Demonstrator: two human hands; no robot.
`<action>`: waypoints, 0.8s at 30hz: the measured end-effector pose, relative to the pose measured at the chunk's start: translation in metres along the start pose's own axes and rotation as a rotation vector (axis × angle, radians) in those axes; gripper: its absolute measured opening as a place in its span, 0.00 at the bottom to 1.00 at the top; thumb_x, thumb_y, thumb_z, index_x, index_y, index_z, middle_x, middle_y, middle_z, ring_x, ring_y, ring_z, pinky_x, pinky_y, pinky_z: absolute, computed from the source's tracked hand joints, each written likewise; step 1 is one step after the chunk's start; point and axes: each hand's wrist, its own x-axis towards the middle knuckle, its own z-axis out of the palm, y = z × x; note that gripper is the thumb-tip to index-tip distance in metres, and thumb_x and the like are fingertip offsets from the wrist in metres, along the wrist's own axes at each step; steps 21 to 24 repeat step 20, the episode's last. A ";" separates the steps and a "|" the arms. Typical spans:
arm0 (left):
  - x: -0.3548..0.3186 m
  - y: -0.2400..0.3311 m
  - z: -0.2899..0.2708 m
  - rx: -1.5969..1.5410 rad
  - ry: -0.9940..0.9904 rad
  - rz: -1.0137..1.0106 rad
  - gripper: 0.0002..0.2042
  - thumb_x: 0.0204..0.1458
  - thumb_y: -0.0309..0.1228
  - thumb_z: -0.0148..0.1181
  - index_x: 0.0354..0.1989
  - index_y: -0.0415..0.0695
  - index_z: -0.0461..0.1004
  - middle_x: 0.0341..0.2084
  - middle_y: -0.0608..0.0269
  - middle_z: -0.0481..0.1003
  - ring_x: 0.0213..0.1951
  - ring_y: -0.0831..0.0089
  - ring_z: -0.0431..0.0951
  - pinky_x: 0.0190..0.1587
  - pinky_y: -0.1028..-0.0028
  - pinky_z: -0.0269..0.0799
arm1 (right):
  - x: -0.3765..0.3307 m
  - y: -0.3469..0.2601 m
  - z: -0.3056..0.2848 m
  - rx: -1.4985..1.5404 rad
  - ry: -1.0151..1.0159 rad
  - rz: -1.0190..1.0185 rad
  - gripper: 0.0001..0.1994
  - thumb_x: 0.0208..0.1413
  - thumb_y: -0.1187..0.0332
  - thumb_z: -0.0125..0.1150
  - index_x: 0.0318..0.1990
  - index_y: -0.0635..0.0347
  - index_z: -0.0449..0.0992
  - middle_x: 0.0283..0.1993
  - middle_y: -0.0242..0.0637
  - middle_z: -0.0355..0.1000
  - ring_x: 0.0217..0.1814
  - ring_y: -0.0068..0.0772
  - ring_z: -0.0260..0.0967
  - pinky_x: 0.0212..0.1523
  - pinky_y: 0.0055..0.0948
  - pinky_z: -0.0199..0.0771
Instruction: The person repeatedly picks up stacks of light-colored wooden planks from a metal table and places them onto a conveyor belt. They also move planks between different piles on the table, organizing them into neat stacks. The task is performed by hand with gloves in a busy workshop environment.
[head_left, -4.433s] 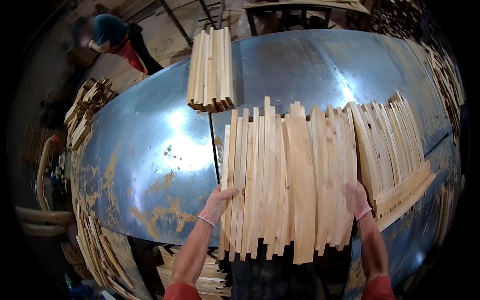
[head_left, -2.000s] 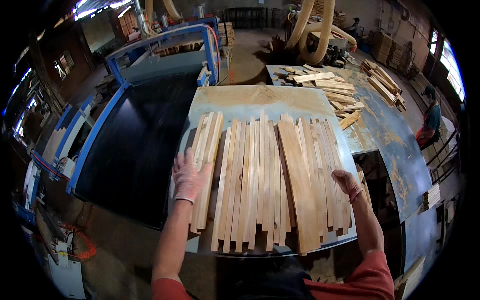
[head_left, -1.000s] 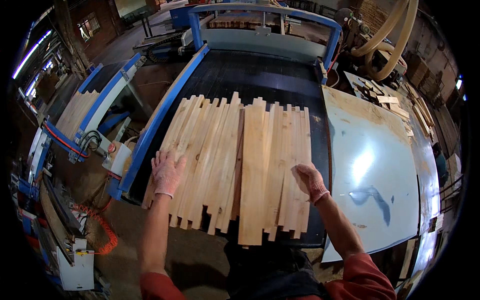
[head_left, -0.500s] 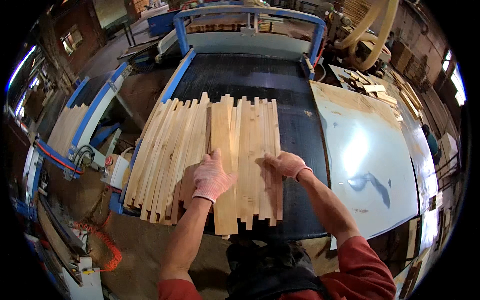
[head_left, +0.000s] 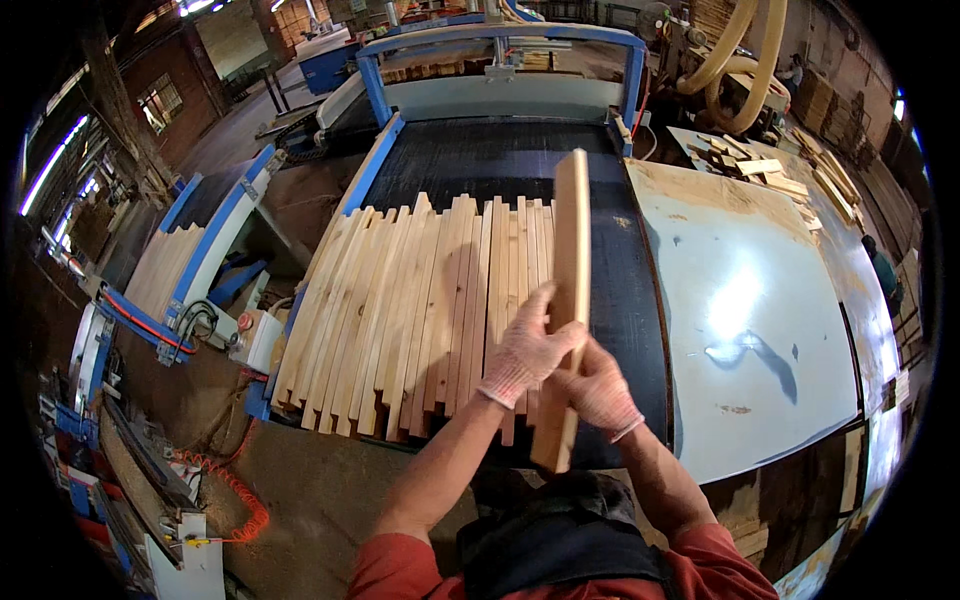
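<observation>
A pale wooden board (head_left: 572,230) is raised above the right end of a row of wooden strips, its narrow edge turned toward me. My left hand (head_left: 530,350), in a pinkish knit glove, grips it from the left with the thumb across its edge. Just below, my gloved right hand (head_left: 602,392) closes on the board's right side; some of its fingers are hidden. The wooden strips (head_left: 400,310) lie side by side on a black conveyor belt (head_left: 475,150), with uneven ends.
A blue frame (head_left: 630,90) spans the belt's far end. To the right, a pale metal sheet (head_left: 745,400) bears loose wood offcuts (head_left: 755,165) at its back. A control box (head_left: 258,340) stands left of the belt. An orange coiled hose (head_left: 245,490) hangs at lower left.
The wide board has been lifted off the strips, turned on edge and brought right. My left hand has moved right with it, and my right hand has come onto it too.
</observation>
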 end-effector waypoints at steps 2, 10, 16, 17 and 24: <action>0.006 -0.007 0.014 -0.093 -0.091 0.051 0.41 0.63 0.46 0.65 0.77 0.33 0.57 0.64 0.42 0.72 0.60 0.59 0.79 0.59 0.59 0.80 | 0.007 0.019 -0.027 0.185 0.138 -0.002 0.25 0.63 0.80 0.63 0.68 0.64 0.70 0.57 0.42 0.80 0.59 0.32 0.79 0.61 0.34 0.82; -0.082 -0.027 0.004 -0.325 -0.223 0.011 0.27 0.68 0.36 0.63 0.72 0.36 0.69 0.53 0.53 0.80 0.48 0.69 0.83 0.54 0.70 0.81 | 0.059 0.104 -0.080 -0.339 0.244 0.102 0.23 0.66 0.57 0.66 0.61 0.61 0.76 0.52 0.48 0.82 0.54 0.41 0.81 0.57 0.40 0.80; -0.142 -0.014 -0.008 -0.531 -0.519 -0.162 0.23 0.66 0.39 0.66 0.65 0.38 0.77 0.53 0.61 0.81 0.53 0.73 0.80 0.60 0.70 0.77 | 0.077 0.115 -0.024 -0.688 0.248 -0.041 0.30 0.69 0.42 0.56 0.62 0.61 0.69 0.56 0.62 0.75 0.60 0.66 0.75 0.61 0.56 0.76; -0.143 -0.011 -0.005 -0.645 -0.573 -0.224 0.21 0.66 0.31 0.65 0.66 0.39 0.75 0.51 0.66 0.79 0.51 0.77 0.79 0.59 0.72 0.76 | 0.075 0.117 -0.026 -0.671 0.264 -0.088 0.30 0.69 0.42 0.56 0.62 0.61 0.69 0.56 0.63 0.75 0.60 0.66 0.75 0.61 0.56 0.76; -0.133 0.000 0.015 -0.653 -0.720 -0.245 0.22 0.66 0.31 0.65 0.67 0.40 0.75 0.54 0.65 0.80 0.53 0.75 0.79 0.62 0.72 0.75 | 0.079 0.115 -0.020 -0.726 0.259 0.031 0.35 0.68 0.37 0.55 0.66 0.60 0.64 0.60 0.64 0.74 0.61 0.67 0.75 0.62 0.57 0.76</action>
